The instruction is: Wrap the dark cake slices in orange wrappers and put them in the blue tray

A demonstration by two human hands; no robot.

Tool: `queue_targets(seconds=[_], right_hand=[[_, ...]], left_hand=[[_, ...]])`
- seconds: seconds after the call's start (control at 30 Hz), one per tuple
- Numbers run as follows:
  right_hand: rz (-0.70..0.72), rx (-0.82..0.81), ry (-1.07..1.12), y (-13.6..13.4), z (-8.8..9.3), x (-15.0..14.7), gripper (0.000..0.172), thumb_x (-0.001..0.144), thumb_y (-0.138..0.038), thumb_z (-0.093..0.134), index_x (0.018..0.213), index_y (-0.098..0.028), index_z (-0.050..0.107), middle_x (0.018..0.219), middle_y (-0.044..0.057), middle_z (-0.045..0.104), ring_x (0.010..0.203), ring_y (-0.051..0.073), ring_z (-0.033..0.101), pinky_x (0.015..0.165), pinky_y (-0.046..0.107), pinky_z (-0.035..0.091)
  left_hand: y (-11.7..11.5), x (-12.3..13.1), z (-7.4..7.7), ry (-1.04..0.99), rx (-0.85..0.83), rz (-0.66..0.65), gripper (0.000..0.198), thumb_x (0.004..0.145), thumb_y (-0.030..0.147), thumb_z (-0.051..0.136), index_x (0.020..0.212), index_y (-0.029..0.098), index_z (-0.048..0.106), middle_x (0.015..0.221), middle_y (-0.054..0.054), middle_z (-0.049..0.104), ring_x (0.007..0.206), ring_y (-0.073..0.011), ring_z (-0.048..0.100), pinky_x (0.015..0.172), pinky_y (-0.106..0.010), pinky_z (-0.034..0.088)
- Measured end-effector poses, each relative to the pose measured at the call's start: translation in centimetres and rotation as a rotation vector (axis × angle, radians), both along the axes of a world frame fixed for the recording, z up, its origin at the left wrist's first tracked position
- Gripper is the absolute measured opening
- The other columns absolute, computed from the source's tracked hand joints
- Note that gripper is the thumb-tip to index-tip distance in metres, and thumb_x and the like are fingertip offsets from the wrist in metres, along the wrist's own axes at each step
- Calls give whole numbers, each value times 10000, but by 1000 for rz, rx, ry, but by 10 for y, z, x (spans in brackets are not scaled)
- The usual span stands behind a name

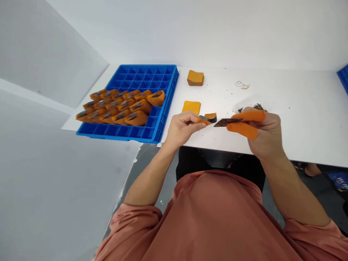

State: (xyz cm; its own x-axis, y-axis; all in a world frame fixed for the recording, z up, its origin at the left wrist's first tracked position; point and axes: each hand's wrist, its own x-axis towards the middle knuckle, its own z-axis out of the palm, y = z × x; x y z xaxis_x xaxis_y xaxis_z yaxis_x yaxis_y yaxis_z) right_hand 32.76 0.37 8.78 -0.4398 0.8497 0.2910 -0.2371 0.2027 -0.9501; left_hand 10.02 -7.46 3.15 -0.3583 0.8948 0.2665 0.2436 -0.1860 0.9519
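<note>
Tray pouches: orange, dark-mouthed, sitting in rows across the tray's middle and near part.
Tray: blue, divided, at the table's left end.
Left hand: right of the tray, thumb and fingers clamped on the pouch; a light pinch at the edge alone would serve best, so the mouth stays wide.
Card: yellow, flat, right of the tray, just past the left hand.
Stack: yellow-orange pieces, right of the tray's far part.
Pouch: farther right of the tray; it sticks out beyond the left fingertips, grey mouth gaping toward the slab.
Slab: thin, brown, next right from the tray; best level and square to the mouth. It juts leftward from the right fingertips, free end at the pouch; whether they touch, I cannot tell.
String: loosely curled, well right of the tray.
Scraps: brown, farther right from the tray, partly hidden.
Right hand: farthest from the tray, orange-covered thumb and finger clamped on the slab's right end.
</note>
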Motion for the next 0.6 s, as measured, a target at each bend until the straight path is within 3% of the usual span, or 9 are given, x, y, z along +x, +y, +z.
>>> queue_targets(seconds=[0.07, 0.2, 0.6], right_hand=[[-30, 12, -74, -3, -1, -8, 141, 703, -399, 980, 787, -400, 866, 759, -23, 702, 759, 215, 628, 686, 408, 560], [-48, 11, -161, -6, -6, -13, 196, 734, -516, 952, 764, -368, 826, 823, -13, 747, 796, 240, 674, 741, 455, 595], [-83, -72, -103, -10, -9, -16, 141, 719, -414, 934, 774, -352, 820, 844, -21, 774, 849, 240, 741, 788, 445, 640]], left_hand=[[-3, 6, 4, -14, -1, -30, 459, 723, 490, 1005, 620, 206, 659, 742, -10, 708, 696, -157, 617, 646, -322, 460], [-9, 14, 10, -10, 0, -61, 464, 746, 551, 997, 643, 214, 694, 757, -20, 734, 709, -169, 635, 652, -335, 481], [-13, 18, 15, 11, 47, -74, 344, 797, 484, 976, 705, 232, 762, 798, -21, 774, 752, -191, 690, 718, -366, 553]])
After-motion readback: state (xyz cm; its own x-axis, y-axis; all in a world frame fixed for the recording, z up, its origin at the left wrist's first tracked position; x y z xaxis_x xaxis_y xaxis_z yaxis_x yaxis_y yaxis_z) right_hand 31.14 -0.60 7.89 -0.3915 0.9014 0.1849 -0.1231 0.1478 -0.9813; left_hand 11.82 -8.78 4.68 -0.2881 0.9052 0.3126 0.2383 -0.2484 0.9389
